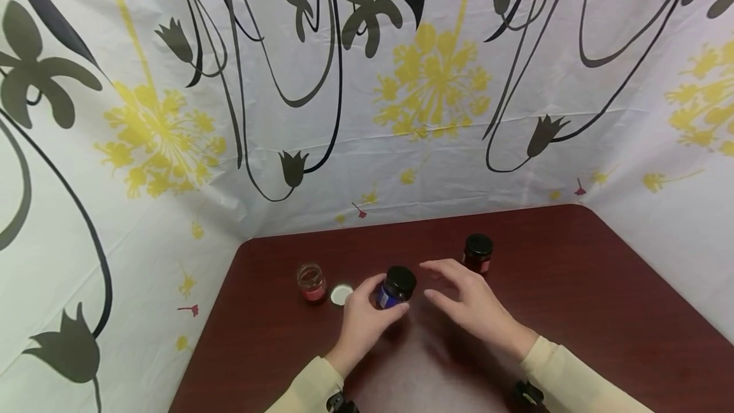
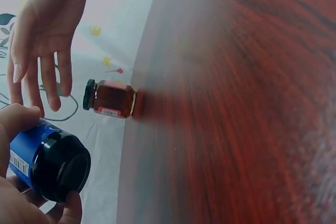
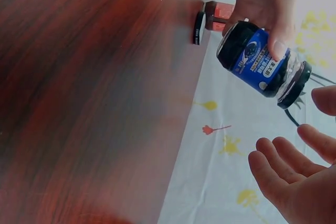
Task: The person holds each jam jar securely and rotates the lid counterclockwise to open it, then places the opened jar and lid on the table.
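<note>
A blue-labelled glass jar [image 1: 392,292] is being gripped by the left hand [image 1: 367,317] above the table [image 1: 275,355]. Just right, the right hand [image 1: 473,304] is hovering, fingers extended. An uncapped jar [image 1: 311,283] is standing left, a lidded jar [image 1: 478,252] far right.

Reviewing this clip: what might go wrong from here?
1. The blue-labelled jar looks lifted and tilted, held by the left hand alone, so it may slip and drop.
2. The open jar and loose lid sit close beside that hand; a sideways swing could knock them.
3. The right hand, not touching anything, might bump the far jar behind it.
</note>
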Demonstrator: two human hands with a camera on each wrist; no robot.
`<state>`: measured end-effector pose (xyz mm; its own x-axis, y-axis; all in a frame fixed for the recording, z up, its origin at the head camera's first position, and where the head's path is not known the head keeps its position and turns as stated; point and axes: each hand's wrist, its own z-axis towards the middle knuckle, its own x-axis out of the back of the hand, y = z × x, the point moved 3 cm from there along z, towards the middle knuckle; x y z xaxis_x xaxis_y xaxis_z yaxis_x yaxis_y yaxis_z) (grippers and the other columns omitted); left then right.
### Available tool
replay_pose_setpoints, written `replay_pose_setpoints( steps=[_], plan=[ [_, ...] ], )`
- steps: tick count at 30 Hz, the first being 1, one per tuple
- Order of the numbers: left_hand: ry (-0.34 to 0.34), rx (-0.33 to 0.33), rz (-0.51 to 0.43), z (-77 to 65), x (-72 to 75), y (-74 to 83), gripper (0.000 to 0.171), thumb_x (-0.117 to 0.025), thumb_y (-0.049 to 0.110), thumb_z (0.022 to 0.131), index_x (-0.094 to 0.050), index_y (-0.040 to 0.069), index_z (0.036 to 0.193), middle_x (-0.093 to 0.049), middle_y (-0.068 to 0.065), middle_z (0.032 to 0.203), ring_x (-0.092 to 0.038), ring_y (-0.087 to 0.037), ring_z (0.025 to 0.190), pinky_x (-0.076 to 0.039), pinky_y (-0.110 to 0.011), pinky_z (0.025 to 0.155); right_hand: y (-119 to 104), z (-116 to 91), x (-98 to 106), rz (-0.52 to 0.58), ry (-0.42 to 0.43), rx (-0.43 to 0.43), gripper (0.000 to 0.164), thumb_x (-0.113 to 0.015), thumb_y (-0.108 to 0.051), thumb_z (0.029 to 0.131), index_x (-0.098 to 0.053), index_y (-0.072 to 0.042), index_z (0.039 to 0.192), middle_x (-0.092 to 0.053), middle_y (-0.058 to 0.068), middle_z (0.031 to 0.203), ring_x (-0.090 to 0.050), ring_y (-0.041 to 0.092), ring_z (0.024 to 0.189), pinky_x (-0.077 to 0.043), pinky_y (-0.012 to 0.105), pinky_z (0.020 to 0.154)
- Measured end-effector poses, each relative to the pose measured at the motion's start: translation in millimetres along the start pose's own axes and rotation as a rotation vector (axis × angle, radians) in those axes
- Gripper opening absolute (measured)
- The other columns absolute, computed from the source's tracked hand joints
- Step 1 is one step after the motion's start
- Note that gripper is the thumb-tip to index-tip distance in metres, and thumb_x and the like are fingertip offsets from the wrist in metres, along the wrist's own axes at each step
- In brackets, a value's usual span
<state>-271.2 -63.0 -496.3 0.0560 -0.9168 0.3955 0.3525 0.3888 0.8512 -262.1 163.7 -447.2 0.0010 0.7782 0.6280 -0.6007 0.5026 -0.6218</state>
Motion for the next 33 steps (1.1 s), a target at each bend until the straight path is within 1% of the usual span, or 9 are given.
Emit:
replay_pose_setpoints(
  steps=[3,9,10,12,15,19,23,30,33],
  plan=[
    [-0.005,0.005,0.001,-1.9,0.0,0.9,0.061,-0.089,0.043,0.074,-0.066,0.023,0.128,-0.068,0.005,0.12,-0.065,-0.013,0.104,-0.055,-0.033,0.084,-2.4,0.6,-0.9,0.003,-0.003,0.003,0.046,-0.071,-0.031,0.096,-0.055,-0.029,0.14,-0.059,-0.005,0.134,-0.06,0.016,0.119,-0.053,0.044,0.092],
    [-0.007,0.018,0.005,-5.0,-0.2,0.2,0.061,-0.088,0.046,0.075,-0.066,0.025,0.127,-0.068,0.006,0.119,-0.065,-0.012,0.102,-0.055,-0.033,0.082,-3.3,0.1,-3.2,-0.017,-0.01,0.006,0.047,-0.07,-0.032,0.096,-0.055,-0.029,0.141,-0.059,-0.005,0.134,-0.059,0.011,0.118,-0.053,0.037,0.092],
    [-0.006,0.017,0.006,-5.2,-0.2,0.0,0.061,-0.088,0.046,0.075,-0.066,0.025,0.127,-0.069,0.006,0.119,-0.065,-0.012,0.101,-0.055,-0.033,0.082,-3.3,0.0,-3.3,-0.019,-0.011,0.009,0.047,-0.07,-0.033,0.097,-0.055,-0.028,0.141,-0.059,-0.005,0.134,-0.059,0.012,0.118,-0.053,0.036,0.092],
    [-0.006,0.013,0.009,-5.3,-0.2,-0.5,0.061,-0.088,0.046,0.075,-0.066,0.024,0.127,-0.068,0.006,0.119,-0.065,-0.012,0.101,-0.056,-0.033,0.082,-3.1,0.2,-3.6,-0.015,-0.014,0.009,0.047,-0.069,-0.034,0.097,-0.054,-0.028,0.141,-0.059,-0.003,0.134,-0.059,0.013,0.119,-0.053,0.037,0.093],
    [-0.005,0.001,0.014,-5.1,-0.4,-1.1,0.06,-0.088,0.046,0.075,-0.067,0.024,0.127,-0.068,0.008,0.118,-0.065,-0.011,0.101,-0.055,-0.032,0.083,-3.3,0.9,-3.6,-0.004,-0.017,0.015,0.047,-0.07,-0.033,0.097,-0.055,-0.028,0.141,-0.059,-0.002,0.134,-0.059,0.017,0.12,-0.052,0.041,0.093],
    [-0.007,-0.021,0.028,-5.4,-1.2,-1.6,0.059,-0.089,0.044,0.075,-0.067,0.024,0.126,-0.068,0.01,0.115,-0.064,-0.009,0.101,-0.055,-0.032,0.084,-3.7,2.1,-4.5,0.012,-0.02,0.014,0.047,-0.07,-0.031,0.096,-0.055,-0.03,0.14,-0.059,-0.004,0.134,-0.06,0.017,0.12,-0.053,0.044,0.092],
    [-0.008,-0.042,0.035,-6.1,-1.5,-0.4,0.058,-0.089,0.043,0.074,-0.068,0.024,0.125,-0.068,0.01,0.111,-0.064,-0.009,0.097,-0.054,-0.031,0.082,-2.6,2.7,-6.2,0.023,-0.024,0.008,0.045,-0.07,-0.032,0.096,-0.056,-0.032,0.139,-0.06,-0.006,0.132,-0.059,0.013,0.12,-0.053,0.042,0.092],
    [-0.014,-0.07,0.037,-6.9,-2.3,1.8,0.056,-0.089,0.045,0.074,-0.068,0.025,0.122,-0.067,0.011,0.105,-0.064,-0.009,0.092,-0.055,-0.028,0.077,-1.9,3.8,-8.3,0.05,-0.036,0.022,0.044,-0.068,-0.032,0.098,-0.057,-0.027,0.139,-0.062,-0.003,0.131,-0.06,0.016,0.119,-0.053,0.044,0.092],
    [-0.014,-0.077,0.04,-7.2,-2.7,2.7,0.055,-0.089,0.043,0.074,-0.069,0.024,0.122,-0.066,0.011,0.104,-0.065,-0.009,0.09,-0.055,-0.027,0.075,-1.7,3.8,-8.6,0.057,-0.036,0.018,0.043,-0.068,-0.033,0.097,-0.057,-0.028,0.139,-0.062,-0.003,0.131,-0.062,0.016,0.117,-0.053,0.042,0.092]
  ],
)
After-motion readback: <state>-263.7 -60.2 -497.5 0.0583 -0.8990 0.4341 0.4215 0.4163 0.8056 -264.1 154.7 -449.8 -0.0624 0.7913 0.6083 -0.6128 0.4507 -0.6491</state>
